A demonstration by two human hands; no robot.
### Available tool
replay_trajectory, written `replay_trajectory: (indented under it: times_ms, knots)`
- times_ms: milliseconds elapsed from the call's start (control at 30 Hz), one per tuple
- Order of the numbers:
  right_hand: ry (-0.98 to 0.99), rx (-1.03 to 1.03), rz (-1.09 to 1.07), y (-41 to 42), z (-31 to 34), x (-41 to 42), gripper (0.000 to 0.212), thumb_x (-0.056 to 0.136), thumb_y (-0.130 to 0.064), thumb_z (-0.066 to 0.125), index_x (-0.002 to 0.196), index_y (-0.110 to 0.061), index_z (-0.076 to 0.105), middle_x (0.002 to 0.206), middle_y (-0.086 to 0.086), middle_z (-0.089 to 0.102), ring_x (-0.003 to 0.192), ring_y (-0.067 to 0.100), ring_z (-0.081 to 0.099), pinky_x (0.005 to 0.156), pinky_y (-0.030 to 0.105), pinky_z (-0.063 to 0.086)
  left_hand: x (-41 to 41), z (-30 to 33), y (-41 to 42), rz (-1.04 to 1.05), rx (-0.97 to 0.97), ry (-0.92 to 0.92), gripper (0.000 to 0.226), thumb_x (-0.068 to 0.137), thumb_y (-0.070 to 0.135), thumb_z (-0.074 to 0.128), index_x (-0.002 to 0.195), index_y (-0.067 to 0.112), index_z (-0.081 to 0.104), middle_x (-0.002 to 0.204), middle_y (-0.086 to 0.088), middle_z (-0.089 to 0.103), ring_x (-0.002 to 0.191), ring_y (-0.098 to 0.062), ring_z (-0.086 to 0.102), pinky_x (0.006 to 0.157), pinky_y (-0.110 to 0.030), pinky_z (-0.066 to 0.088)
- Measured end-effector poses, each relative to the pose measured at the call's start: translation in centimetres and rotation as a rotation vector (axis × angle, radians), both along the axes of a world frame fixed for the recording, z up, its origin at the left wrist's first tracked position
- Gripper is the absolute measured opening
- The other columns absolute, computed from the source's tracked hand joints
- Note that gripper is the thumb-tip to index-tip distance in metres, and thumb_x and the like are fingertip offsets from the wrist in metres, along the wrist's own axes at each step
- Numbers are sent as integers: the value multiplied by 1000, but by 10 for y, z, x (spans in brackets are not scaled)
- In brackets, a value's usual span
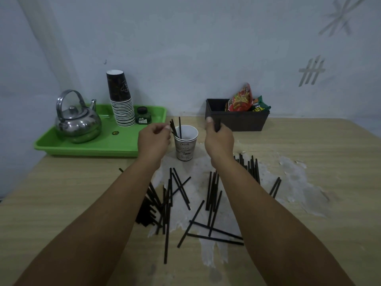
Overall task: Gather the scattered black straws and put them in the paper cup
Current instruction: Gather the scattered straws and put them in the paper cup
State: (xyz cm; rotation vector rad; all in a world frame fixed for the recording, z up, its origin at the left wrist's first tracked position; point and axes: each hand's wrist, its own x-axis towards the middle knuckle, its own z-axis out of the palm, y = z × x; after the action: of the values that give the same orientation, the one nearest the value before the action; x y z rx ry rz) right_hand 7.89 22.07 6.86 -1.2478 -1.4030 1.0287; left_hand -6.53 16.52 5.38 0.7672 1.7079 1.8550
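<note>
A white printed paper cup (186,143) stands upright mid-table with a few black straws (179,127) sticking out of it. My left hand (153,142) hovers just left of the cup's rim with its fingers loosely curled; whether it pinches a straw is unclear. My right hand (218,139) is raised to the right of the cup and grips a short bunch of black straws (217,125) in its fist. Several black straws (177,195) lie scattered on the table in front of the cup, under and between my forearms.
A green tray (103,145) at the back left carries a steel kettle (77,120), a stack of paper cups (121,100) and a small dark bottle (142,116). A black box (237,118) with snack packets sits at the back right. The tabletop (309,213) has worn pale patches.
</note>
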Motion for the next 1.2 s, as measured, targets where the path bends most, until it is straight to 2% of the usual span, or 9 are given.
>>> replay_trajectory:
  times_ms: [100, 267, 433, 533, 667, 767, 867, 1000, 1200]
  knots:
    - [132, 20, -72, 10, 8, -1, 44, 97, -52, 46, 99, -12, 66, 88, 0, 65, 82, 17, 59, 72, 29, 41, -3, -2, 0, -52, -50, 23, 10, 87, 12, 66, 80, 17, 71, 67, -2, 63, 63, -15, 55, 67, -30, 50]
    - [555, -31, 11, 21, 27, -10, 44, 96, -53, 46, 73, -17, 52, 57, -3, 48, 50, 15, 47, 55, 33, 42, -2, -6, -1, -57, -85, 44, 5, 87, 14, 68, 84, 14, 71, 69, -2, 64, 62, -14, 56, 64, -29, 49]
    - [828, -59, 109, 20, 42, -29, 44, 102, -42, 41, 70, -12, 46, 56, 3, 47, 47, 18, 48, 51, 31, 46, 1, -4, -3, -37, -95, 58, 6, 88, 15, 68, 87, 11, 72, 71, -3, 65, 64, -15, 57, 61, -27, 50]
    - [739, -79, 110, 22, 35, -37, 45, 103, -42, 39, 71, -12, 49, 56, 1, 58, 58, 18, 59, 70, 39, 53, 2, -3, -4, -40, -97, 61, 8, 89, 15, 67, 82, 15, 70, 71, -5, 65, 64, -15, 57, 61, -28, 51]
    - [484, -85, 109, 25, 19, -40, 45, 102, -48, 37, 81, -14, 58, 76, -1, 70, 87, 16, 68, 91, 34, 46, 3, -3, -4, -28, -97, 58, 9, 88, 14, 66, 81, 17, 70, 70, -4, 65, 63, -15, 58, 62, -28, 51]
    - [332, -59, 163, 22, 8, -38, 48, 102, -47, 37, 77, -15, 63, 89, -1, 72, 98, 14, 66, 92, 31, 46, 3, -2, -3, -26, -104, 67, 7, 87, 14, 66, 83, 16, 71, 71, -3, 66, 63, -14, 58, 62, -28, 52]
    - [182, -32, 255, 20, -2, -37, 42, 101, -47, 40, 96, -15, 66, 103, 1, 72, 101, 11, 64, 92, 30, 46, 4, -2, -3, -22, -102, 71, 9, 87, 14, 66, 80, 16, 71, 70, -4, 66, 64, -15, 59, 61, -28, 51]
    - [20, -6, 293, 18, -9, -34, 37, 97, -49, 49, 102, -17, 67, 101, 1, 69, 91, 10, 62, 75, 27, 46, 4, -1, -4, -22, -107, 75, 13, 87, 14, 65, 76, 19, 69, 69, -2, 66, 61, -13, 60, 63, -29, 52]
    - [-74, -71, 346, 12, -11, -25, 70, 77, -77, 53, 120, -23, 61, 117, -5, 67, 109, 13, 61, 89, 35, 50, 7, 3, -6, -13, -125, 100, 16, 87, 13, 63, 74, 21, 68, 72, -3, 67, 63, -14, 60, 65, -29, 51]
